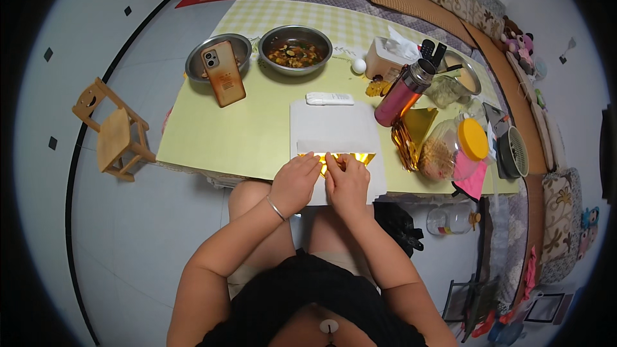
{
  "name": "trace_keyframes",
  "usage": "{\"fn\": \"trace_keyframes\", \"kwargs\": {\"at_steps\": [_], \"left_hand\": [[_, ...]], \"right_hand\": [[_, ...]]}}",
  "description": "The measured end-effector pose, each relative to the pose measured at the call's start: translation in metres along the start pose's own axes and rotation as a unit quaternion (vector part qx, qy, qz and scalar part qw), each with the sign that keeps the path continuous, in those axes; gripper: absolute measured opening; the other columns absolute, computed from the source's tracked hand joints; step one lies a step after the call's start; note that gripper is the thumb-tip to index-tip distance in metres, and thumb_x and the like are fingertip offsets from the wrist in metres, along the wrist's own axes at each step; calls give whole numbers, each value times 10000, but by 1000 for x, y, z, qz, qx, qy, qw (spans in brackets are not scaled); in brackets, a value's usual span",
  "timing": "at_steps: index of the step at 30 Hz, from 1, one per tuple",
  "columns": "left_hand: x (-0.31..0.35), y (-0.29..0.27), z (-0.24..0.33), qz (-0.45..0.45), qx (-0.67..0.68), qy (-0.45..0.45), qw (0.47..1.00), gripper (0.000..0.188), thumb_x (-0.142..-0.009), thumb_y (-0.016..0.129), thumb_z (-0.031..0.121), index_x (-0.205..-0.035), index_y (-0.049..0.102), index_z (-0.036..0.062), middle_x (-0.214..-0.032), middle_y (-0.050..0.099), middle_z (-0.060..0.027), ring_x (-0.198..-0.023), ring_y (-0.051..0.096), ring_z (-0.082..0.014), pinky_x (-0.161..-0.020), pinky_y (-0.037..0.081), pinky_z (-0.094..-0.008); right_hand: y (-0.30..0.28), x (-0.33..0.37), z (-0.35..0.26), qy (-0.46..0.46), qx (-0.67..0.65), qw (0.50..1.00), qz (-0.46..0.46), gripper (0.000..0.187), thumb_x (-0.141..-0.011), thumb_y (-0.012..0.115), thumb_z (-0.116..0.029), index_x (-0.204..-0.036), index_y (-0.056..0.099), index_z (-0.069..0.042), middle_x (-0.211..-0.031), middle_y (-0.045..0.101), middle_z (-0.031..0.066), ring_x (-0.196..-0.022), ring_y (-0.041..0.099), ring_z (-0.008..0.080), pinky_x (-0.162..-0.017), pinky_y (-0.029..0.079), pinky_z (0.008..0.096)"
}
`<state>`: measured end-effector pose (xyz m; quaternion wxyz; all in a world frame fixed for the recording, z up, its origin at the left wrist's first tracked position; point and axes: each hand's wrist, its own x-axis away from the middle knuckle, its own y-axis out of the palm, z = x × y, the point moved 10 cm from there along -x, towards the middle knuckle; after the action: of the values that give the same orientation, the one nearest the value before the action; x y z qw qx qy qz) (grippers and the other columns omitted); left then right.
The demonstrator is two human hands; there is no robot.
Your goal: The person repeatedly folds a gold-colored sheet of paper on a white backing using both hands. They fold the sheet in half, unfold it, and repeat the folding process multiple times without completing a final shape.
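Observation:
A shiny gold foil sheet lies at the near end of a white sheet or board, close to the table's front edge. My left hand rests on the foil's left part with its fingers pressed together. Beside it, my right hand has its fingers curled onto the foil, thumb near the left fingertips. Both hands cover much of the foil, so its full shape is hidden. A small white packet lies at the far edge of the white sheet. More folded gold foil stands to the right.
On the table stand a steel bowl of food, a phone leaning on another bowl, a pink flask, a tissue box and a yellow-lidded jar. A wooden chair stands left.

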<state>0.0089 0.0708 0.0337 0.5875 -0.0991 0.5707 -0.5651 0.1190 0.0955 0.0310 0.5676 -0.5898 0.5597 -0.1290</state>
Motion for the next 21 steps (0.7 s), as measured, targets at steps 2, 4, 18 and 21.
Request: {"fn": "trace_keyframes", "kwargs": {"at_steps": [2, 4, 18, 21], "left_hand": [[4, 0, 2, -5, -40, -11, 999, 337, -866, 603, 76, -1182, 674, -15, -1224, 670, -157, -1246, 608, -339, -1064, 467, -467], [4, 1, 5, -5, -63, -24, 998, 352, -867, 610, 96, -1199, 668, -5, -1228, 670, -157, -1248, 606, -334, -1073, 449, -475], [-43, 9, 5, -13, -112, -28, 993, 144, -884, 612, 134, -961, 686, 37, -973, 640, -113, -1039, 598, -311, -954, 460, -469], [-49, 12, 19, 16, -19, 52, 998, 316, -905, 564, 88, -1194, 679, 29, -1200, 675, -141, -1195, 603, -335, -1043, 476, -457]], "right_hand": [[0, 0, 0, -1, -1, 1000, -6, 453, -865, 724, -172, -1316, 686, -148, -1168, 590, 112, -1077, 565, 309, -923, 422, 463], [0, -1, 0, 1, -3, 1000, -11, 455, -871, 720, -169, -1324, 683, -148, -1172, 592, 113, -1076, 567, 309, -928, 423, 464], [-33, -11, 61, -15, -115, 993, 15, 212, -838, 676, 21, -1049, 692, 4, -1134, 671, 170, -1077, 620, 369, -944, 519, 434], [-26, -6, 62, -33, -112, 993, -4, 232, -837, 688, -21, -1067, 710, -10, -1155, 695, 128, -1112, 623, 341, -965, 515, 438]]}}
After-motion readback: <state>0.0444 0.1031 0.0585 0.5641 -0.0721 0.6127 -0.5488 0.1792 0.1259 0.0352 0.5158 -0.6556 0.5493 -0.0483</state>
